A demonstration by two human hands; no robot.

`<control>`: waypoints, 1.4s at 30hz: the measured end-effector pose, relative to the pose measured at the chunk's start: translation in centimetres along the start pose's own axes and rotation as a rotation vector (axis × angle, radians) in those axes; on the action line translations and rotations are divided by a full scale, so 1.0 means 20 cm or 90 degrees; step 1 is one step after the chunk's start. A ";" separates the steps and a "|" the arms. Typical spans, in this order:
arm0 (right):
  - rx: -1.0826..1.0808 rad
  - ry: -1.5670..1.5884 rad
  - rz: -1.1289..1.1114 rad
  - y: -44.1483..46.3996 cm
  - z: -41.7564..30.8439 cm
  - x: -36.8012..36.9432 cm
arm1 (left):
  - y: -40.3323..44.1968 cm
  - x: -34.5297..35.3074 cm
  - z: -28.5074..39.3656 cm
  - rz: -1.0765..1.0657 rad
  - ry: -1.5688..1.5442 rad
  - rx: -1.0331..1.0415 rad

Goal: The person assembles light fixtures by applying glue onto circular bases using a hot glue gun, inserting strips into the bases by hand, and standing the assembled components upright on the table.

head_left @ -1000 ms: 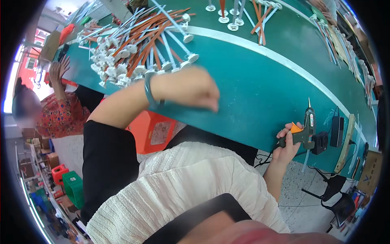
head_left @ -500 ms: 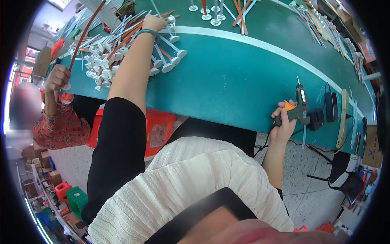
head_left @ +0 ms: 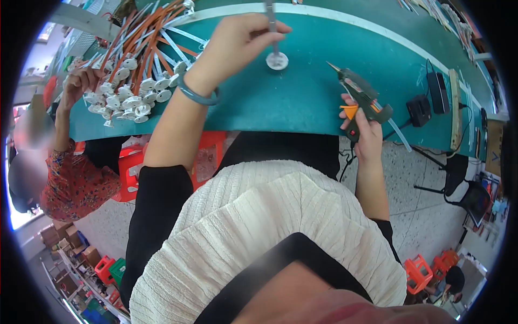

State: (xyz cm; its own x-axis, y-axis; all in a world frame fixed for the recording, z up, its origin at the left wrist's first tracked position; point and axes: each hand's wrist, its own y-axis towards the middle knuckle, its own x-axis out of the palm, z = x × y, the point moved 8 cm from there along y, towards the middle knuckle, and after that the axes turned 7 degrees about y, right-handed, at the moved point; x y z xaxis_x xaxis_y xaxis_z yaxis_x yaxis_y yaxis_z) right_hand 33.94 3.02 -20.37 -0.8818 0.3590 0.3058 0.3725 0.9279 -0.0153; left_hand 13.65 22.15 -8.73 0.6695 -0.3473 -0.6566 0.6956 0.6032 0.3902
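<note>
My left hand (head_left: 240,43), with a grey-green bangle on its wrist, pinches a thin pale grey strip (head_left: 271,9) between thumb and fingers. The strip stands about upright, blurred, with a round white base (head_left: 277,61) at its lower end over the green table. My right hand (head_left: 369,132) is wrapped round the handle of a dark green hot glue gun (head_left: 360,92) with an orange trigger. Its nozzle points up and left toward the white base, some way apart from it. A clear glue stick (head_left: 400,135) sticks out of the gun's back.
A heap of orange and pale strips with white round bases (head_left: 132,101) lies at the left. Beside it is a co-worker's hand (head_left: 81,86). A black box-shaped device (head_left: 418,110) and a black power adapter (head_left: 440,93) with cables sit at the right.
My left hand has come away from the heap to the right, bringing the strip with the white base. The glue gun has tilted left. The co-worker's hand is now at the heap.
</note>
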 end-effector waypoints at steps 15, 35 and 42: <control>0.075 -0.198 -0.032 0.02 0.04 0.20 | -0.04 0.25 0.00 0.023 0.038 0.068; 0.054 -0.264 -0.033 0.05 0.05 0.24 | -0.03 0.24 -0.01 0.034 0.026 0.051; 0.055 -0.269 -0.031 0.05 0.06 0.23 | -0.03 0.25 -0.02 0.040 0.011 0.049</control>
State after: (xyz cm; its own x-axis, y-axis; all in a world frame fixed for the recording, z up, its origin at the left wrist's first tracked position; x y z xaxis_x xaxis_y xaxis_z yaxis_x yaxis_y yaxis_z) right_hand 29.90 5.81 -20.09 -0.9452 0.3078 -0.1085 0.3182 0.9431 -0.0962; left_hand 16.53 20.40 -12.53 0.7089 -0.2978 -0.6394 0.6703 0.5667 0.4791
